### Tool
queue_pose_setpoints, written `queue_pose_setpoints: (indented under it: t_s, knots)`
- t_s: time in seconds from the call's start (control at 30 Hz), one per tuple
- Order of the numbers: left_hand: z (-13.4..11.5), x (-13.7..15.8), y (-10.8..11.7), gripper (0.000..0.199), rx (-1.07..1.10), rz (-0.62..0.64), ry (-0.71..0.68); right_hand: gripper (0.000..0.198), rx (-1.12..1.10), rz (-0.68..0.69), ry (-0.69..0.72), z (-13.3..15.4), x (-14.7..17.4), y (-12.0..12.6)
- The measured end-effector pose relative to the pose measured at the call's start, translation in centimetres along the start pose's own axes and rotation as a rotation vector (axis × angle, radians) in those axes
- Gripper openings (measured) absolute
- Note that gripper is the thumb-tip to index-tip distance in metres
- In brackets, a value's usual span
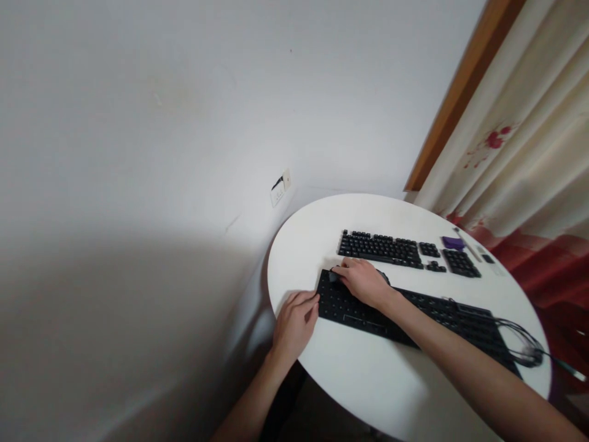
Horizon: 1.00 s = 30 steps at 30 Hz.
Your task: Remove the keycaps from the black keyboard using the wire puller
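A black keyboard base (359,319) with its keycaps off lies across the front of the round white table. At its left end, my left hand (297,319) is closed with the fingertips on the edge. My right hand (363,281) reaches over the base's upper left part. Its fingers are closed round a small black brush-like tool (334,277) with a greyish end, which touches or hovers just over the base; the hand covers most of it. Behind the base, the removed black keycaps (381,247) are laid out in keyboard order, with the number block (460,263) at the right.
A coiled black cable (529,353) lies at the table's right edge, its plug sticking out over it. A purple item (453,243) and several small things stand back right. A wall socket (277,192) is beyond the white table (313,230); a curtain (529,153) hangs right.
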<state>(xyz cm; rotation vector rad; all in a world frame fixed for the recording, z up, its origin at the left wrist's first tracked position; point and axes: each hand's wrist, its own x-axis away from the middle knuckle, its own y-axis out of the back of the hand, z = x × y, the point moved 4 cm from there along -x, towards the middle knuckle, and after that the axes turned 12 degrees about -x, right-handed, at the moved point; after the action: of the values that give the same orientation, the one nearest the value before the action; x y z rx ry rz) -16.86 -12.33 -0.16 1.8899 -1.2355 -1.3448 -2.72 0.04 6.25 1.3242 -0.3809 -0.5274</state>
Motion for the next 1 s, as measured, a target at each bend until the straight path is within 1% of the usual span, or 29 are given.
queue_pose_setpoints:
  t_s: [0.1,0.27,0.4,0.53,0.67,0.7,0.8,0.83,0.87,0.93,1.0]
  knots:
    - [0.1,0.2,0.0,0.028,0.013,-0.019,-0.005,0.025,-0.004,-0.024,-0.034,0.1,-0.1,-0.1]
    - [0.3,0.8,-0.2,0.026,0.015,-0.023,-0.002,0.025,-0.018,0.013,0.054,1.2,0.1,-0.2]
    - [0.1,1.3,-0.1,0.027,-0.009,-0.033,-0.005,0.027,0.004,-0.045,0.008,1.5,0.1,0.4]
    - [-0.1,1.5,0.0,0.029,-0.035,-0.024,0.011,0.029,0.049,0.038,0.135,2.7,0.1,-0.1]
    - [-0.1,1.6,0.0,0.029,-0.046,-0.031,0.022,0.029,0.055,-0.031,0.041,2.7,0.4,0.1]
    - [-0.1,1.6,0.0,0.030,-0.048,-0.034,0.025,0.030,0.054,-0.030,0.040,2.8,0.7,0.0]
    - [-0.2,1.6,0.0,0.030,-0.047,-0.038,0.030,0.031,0.045,0.026,0.133,3.7,1.5,-0.8]
    - [-0.2,1.5,0.0,0.030,-0.045,-0.039,0.030,0.032,0.047,0.020,0.131,3.9,1.8,-1.1]
    - [-0.2,1.5,0.1,0.029,-0.043,-0.039,0.030,0.032,0.048,-0.004,0.103,3.9,1.9,-1.2]
    - [-0.2,1.4,0.1,0.029,-0.040,-0.044,0.030,0.033,0.052,-0.078,-0.002,3.6,2.1,-1.3]
    - [-0.2,1.3,0.2,0.028,-0.036,-0.053,0.028,0.031,0.041,-0.101,-0.049,3.2,2.0,-1.3]
